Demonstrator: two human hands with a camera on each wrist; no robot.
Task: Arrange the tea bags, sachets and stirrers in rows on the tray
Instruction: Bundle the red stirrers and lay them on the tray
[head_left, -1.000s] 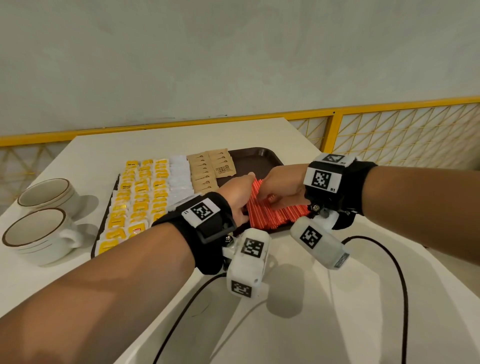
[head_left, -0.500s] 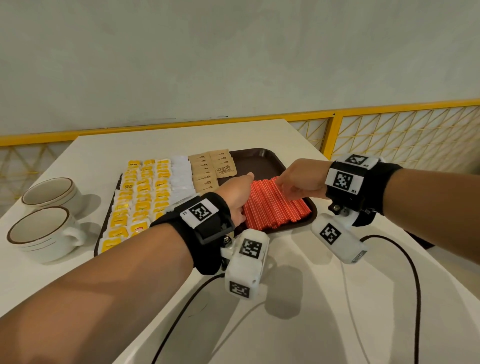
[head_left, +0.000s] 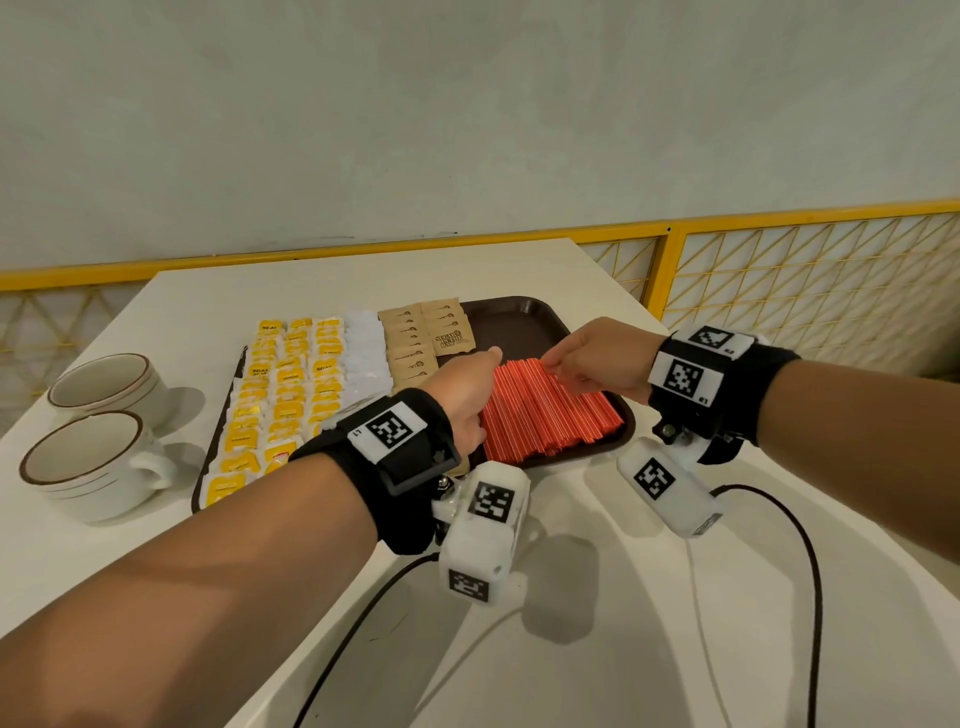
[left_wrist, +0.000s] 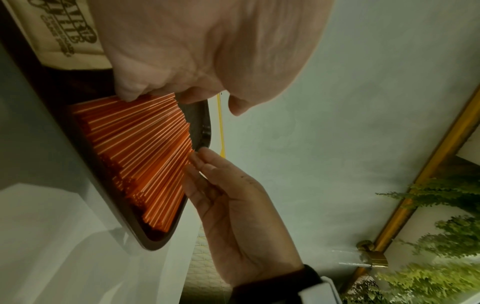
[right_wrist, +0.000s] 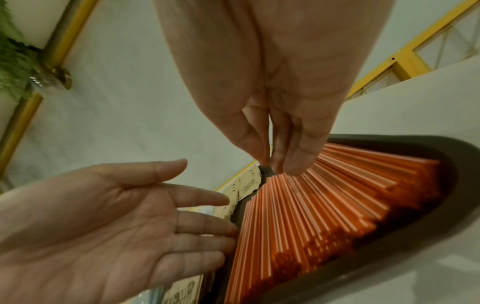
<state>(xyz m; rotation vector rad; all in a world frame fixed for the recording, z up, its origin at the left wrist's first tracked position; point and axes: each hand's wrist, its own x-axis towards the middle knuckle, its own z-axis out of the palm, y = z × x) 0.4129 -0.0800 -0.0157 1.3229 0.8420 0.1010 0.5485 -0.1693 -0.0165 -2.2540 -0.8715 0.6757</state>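
A dark brown tray holds rows of yellow tea bags, white sachets, brown sugar sachets and a flat bed of red stirrers at its front right. My left hand stands on edge along the left side of the stirrers, palm open and fingers straight against them. My right hand reaches in from the right. Its straight fingers touch the far ends of the stirrers. Neither hand holds anything.
Two white cups stand on the white table left of the tray. Black cables trail over the near table. A yellow-framed lattice railing runs behind and to the right. The tray's far right corner is bare.
My right hand has drawn back to the right, off the top of the stirrers and onto their far ends, uncovering the pile. The left hand has hardly moved.
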